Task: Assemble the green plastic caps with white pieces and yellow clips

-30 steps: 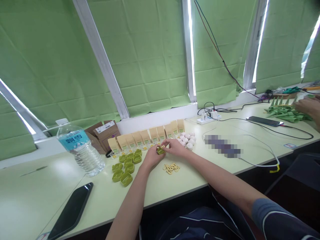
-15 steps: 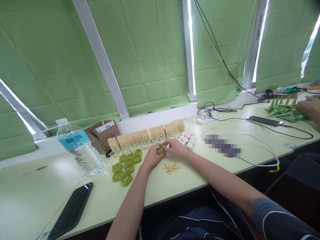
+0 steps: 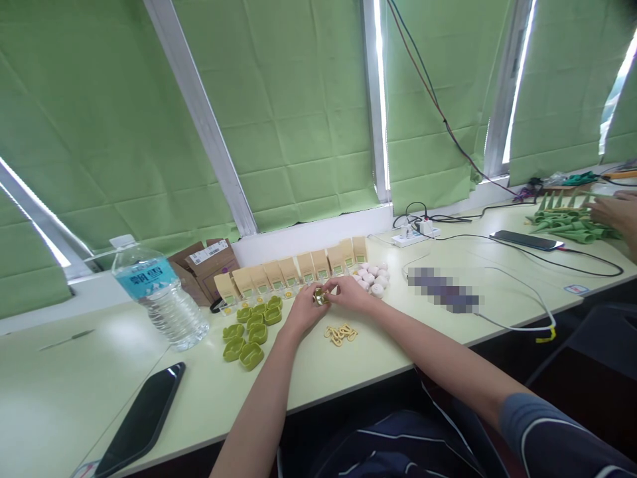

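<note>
My left hand point(image 3: 301, 312) and my right hand point(image 3: 350, 293) meet over the pale green table point(image 3: 448, 332). Between their fingertips both pinch a small green plastic piece point(image 3: 320, 297) with a yellow ring on it. A little heap of yellow rings point(image 3: 341, 332) lies just in front of my hands. Several green plastic pieces point(image 3: 251, 328) sit to the left of my left hand. Behind them a row of tan paper packets point(image 3: 293, 271) leans along the window ledge, with white round pieces point(image 3: 374, 277) at its right end.
A water bottle point(image 3: 156, 295) stands at the left, with a black phone point(image 3: 142, 419) in front of it. A power strip point(image 3: 415, 234), cables and another phone point(image 3: 526, 240) lie to the right. Another person's hand point(image 3: 614, 212) rests by green cones point(image 3: 567, 222) at the far right.
My fingers have shifted slightly around the green piece, which sits a bit more hidden between them. The other person's hand has moved a little at the far right.
</note>
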Action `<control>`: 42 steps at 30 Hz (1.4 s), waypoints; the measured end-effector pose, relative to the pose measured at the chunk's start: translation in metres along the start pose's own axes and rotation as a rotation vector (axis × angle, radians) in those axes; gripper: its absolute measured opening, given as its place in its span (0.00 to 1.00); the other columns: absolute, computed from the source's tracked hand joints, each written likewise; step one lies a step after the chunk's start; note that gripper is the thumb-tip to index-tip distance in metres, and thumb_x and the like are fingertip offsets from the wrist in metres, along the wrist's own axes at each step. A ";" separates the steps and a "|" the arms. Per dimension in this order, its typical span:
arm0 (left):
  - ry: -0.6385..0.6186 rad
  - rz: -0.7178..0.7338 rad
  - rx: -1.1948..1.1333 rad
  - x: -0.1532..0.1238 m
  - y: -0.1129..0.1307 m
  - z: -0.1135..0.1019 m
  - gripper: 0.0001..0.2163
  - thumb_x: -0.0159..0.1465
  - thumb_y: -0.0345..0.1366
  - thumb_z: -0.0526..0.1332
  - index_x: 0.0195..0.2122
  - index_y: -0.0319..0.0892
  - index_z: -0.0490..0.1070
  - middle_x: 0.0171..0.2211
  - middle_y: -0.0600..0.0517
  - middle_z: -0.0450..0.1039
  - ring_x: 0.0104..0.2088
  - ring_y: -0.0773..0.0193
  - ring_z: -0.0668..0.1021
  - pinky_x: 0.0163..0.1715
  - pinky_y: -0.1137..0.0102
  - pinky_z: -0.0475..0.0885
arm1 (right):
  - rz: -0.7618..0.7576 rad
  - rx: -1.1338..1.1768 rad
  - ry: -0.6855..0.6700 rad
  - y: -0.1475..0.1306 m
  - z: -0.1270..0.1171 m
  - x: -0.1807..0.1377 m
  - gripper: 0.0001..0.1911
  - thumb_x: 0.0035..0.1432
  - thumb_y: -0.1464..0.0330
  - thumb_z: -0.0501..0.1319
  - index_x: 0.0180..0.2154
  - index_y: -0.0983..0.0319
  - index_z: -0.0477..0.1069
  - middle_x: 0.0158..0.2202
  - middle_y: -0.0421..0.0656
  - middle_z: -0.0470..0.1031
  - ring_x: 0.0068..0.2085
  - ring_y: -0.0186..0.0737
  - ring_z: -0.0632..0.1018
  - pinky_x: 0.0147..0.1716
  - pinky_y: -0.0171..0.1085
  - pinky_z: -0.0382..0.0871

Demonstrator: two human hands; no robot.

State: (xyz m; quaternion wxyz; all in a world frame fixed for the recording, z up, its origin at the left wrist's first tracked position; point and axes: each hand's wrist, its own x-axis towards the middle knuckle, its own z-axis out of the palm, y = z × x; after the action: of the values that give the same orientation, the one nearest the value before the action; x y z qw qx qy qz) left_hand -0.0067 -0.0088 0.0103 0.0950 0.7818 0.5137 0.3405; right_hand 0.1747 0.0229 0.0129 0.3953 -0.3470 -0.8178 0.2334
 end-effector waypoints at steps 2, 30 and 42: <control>0.004 0.007 0.002 0.000 0.001 0.000 0.15 0.57 0.36 0.65 0.46 0.44 0.74 0.40 0.48 0.74 0.40 0.60 0.73 0.41 0.67 0.69 | 0.000 0.005 -0.002 -0.001 -0.001 0.000 0.09 0.53 0.73 0.63 0.36 0.60 0.81 0.35 0.40 0.81 0.30 0.33 0.74 0.36 0.32 0.66; -0.002 0.016 0.004 -0.001 0.008 -0.003 0.15 0.56 0.36 0.66 0.45 0.46 0.74 0.41 0.49 0.72 0.38 0.61 0.73 0.40 0.67 0.69 | 0.041 0.042 -0.039 0.003 0.000 0.000 0.12 0.53 0.73 0.62 0.38 0.59 0.82 0.37 0.40 0.82 0.25 0.30 0.75 0.29 0.30 0.68; 0.002 0.002 -0.006 -0.003 0.012 -0.003 0.15 0.56 0.35 0.65 0.46 0.47 0.74 0.41 0.49 0.71 0.39 0.60 0.73 0.41 0.66 0.69 | 0.083 0.069 -0.058 -0.007 -0.005 -0.004 0.11 0.53 0.72 0.62 0.37 0.59 0.82 0.37 0.40 0.82 0.19 0.30 0.74 0.23 0.31 0.67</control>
State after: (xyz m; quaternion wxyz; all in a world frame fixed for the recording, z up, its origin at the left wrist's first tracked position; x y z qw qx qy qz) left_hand -0.0010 -0.0171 0.0173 0.0964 0.7816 0.5122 0.3427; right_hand 0.1781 0.0155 0.0186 0.3731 -0.3602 -0.8052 0.2875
